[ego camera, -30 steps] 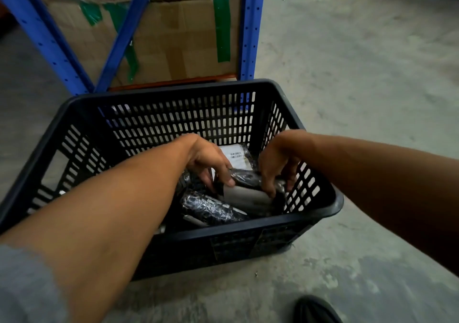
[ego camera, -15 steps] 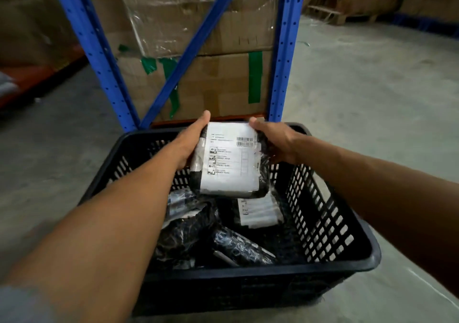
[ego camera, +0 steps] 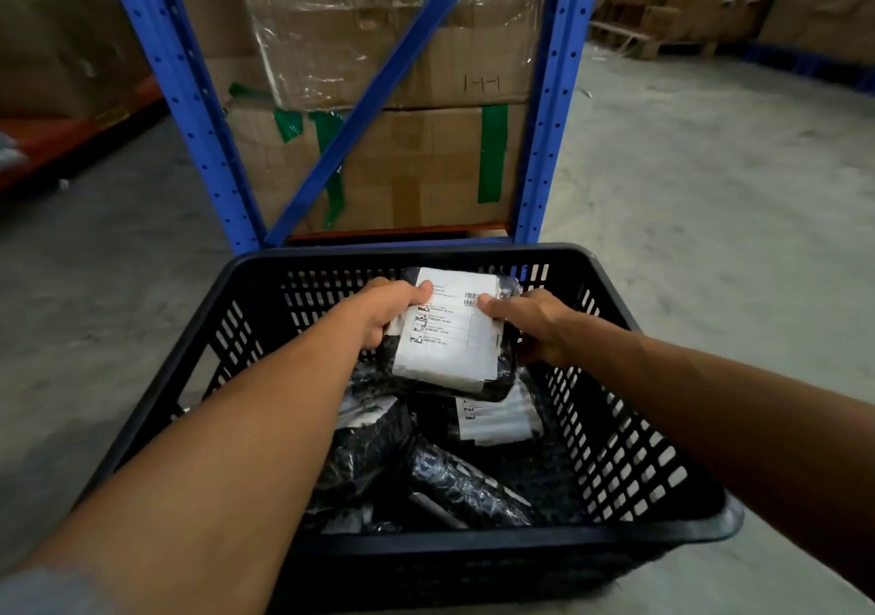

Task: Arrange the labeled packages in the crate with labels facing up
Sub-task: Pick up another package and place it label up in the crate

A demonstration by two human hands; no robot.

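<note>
Now both hands grip one package point(ego camera: 447, 335) over the far half of the crate point(ego camera: 478, 548). Its white label point(ego camera: 450, 330) faces up. The left hand point(ego camera: 383, 311) pinches the package's left edge, thumb on the label's upper left corner and fingers underneath. The right hand point(ego camera: 535, 321) pinches the right edge, thumb on the label by the barcode. Below it, near the crate's right wall, a second package point(ego camera: 497, 418) lies with a white label partly showing. More black-wrapped packages point(ego camera: 416, 467) lie jumbled toward the near left of the crate floor; their labels cannot be made out. The crate sits on the concrete floor point(ego camera: 710, 188), its far rim just before a blue rack point(ego camera: 544, 117) holding cardboard boxes point(ego camera: 402, 164).
</note>
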